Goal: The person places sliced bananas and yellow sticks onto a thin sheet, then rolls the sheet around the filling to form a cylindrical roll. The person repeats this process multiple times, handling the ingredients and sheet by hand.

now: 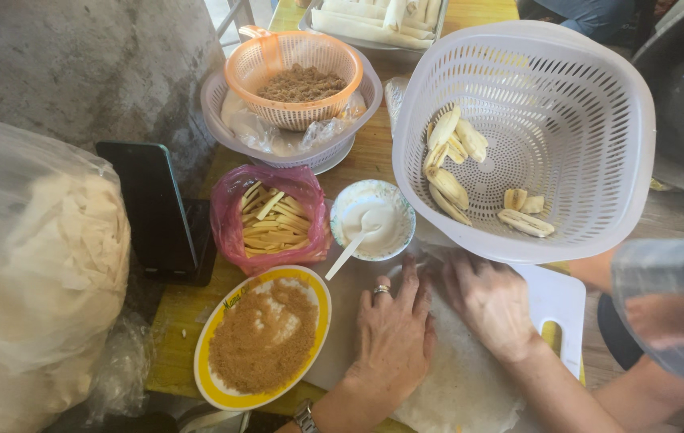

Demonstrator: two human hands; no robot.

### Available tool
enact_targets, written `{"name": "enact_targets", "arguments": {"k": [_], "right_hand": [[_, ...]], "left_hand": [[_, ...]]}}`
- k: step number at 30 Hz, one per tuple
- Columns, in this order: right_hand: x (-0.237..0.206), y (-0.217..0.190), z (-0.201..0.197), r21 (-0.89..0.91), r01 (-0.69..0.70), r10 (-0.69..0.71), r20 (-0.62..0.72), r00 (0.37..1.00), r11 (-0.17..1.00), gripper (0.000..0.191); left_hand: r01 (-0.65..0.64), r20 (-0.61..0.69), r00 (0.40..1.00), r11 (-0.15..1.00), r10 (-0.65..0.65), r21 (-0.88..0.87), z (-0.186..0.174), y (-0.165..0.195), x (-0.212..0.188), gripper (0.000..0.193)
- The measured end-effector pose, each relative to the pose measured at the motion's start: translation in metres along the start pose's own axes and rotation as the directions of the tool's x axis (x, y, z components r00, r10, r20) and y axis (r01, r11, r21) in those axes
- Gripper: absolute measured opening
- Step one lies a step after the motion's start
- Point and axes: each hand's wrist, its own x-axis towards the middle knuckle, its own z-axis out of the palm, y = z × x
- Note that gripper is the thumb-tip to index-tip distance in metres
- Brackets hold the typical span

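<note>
My left hand (394,333), wearing a ring, lies flat with fingers spread on a thin pale wrapper sheet (458,385). My right hand (490,303) presses down on the same sheet just beside it. The sheet rests on a white cutting board (554,298). Just beyond my fingers stands a small bowl of white paste (374,218) with a white spoon (354,244) in it. A yellow-rimmed plate of brown sugar (264,337) sits left of my left hand.
A big white colander (598,104) holds several banana slices (450,156). A pink bag of yellow strips (271,218), an orange strainer with brown filling (298,80), a tray of rolled wrappers (378,20), a dark phone (153,210) and a large plastic bag of wrappers (33,273) surround the board.
</note>
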Motion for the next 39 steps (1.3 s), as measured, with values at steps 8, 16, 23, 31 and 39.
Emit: {"name": "enact_targets", "arguments": {"k": [8, 16, 23, 31, 39], "right_hand": [[-0.048, 0.003, -0.053, 0.372, -0.323, 0.369, -0.057, 0.927, 0.87, 0.02], [-0.063, 0.016, -0.093, 0.613, -0.541, 0.42, 0.346, 0.839, 0.576, 0.065], [-0.073, 0.016, -0.086, 0.752, -0.645, 0.099, 0.637, 0.764, 0.136, 0.077], [-0.098, 0.023, -0.082, 0.634, -0.759, -0.004, 0.767, 0.642, -0.147, 0.087], [-0.11, 0.03, -0.064, 0.684, -0.724, 0.387, 0.646, 0.658, 0.087, 0.07]], "left_hand": [[-0.071, -0.067, 0.995, 0.997, 0.069, -0.024, -0.007, 0.005, 0.008, 0.07], [0.069, 0.027, 0.997, 0.712, -0.07, -0.698, -0.03, 0.025, 0.0, 0.045], [0.046, -0.095, 0.976, 0.608, -0.198, -0.792, -0.035, 0.036, -0.004, 0.055], [0.218, 0.01, 0.943, 0.596, -0.331, -0.773, -0.031, 0.021, -0.023, 0.02], [0.127, -0.149, 0.949, 0.768, -0.278, -0.627, -0.015, 0.012, -0.027, 0.013]]}}
